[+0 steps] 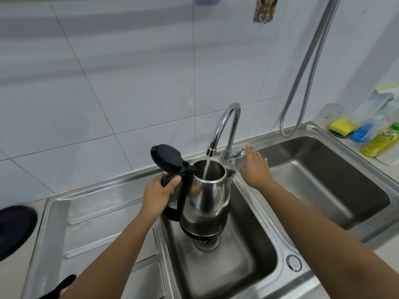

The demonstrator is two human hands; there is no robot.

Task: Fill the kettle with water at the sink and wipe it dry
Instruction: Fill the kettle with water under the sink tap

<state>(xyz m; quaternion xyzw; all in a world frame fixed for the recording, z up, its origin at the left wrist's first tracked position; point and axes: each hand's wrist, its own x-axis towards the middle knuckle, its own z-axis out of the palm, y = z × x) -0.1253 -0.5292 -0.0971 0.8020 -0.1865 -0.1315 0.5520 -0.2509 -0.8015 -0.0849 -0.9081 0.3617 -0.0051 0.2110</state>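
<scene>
1. The steel kettle is upright inside the left basin of the sink, directly over the drain. Whether its base touches the bottom of the basin, I cannot tell.
2. Its black lid is hinged open and points up and to the left, so the mouth of the kettle is uncovered.
3. The left hand grasps the black handle of the kettle, with the fingers curled around it and the thumb on top.
4. The curved chrome tap ends just above the kettle, and a stream of water falls from it into the open mouth.
5. The right hand is released, with straight fingers and the palm down, and it holds nothing. Its fingertips are just beside the tap lever, but they are blurred, so I cannot tell if they touch it.
6. A metal hose hangs along the tiled wall, down to the rim of the right basin.
7. On the surface to the right of the sink there are a yellow sponge, a clear glass and a yellow-green bottle.
8. A round black object lies at the left edge, beside the draining board.
</scene>
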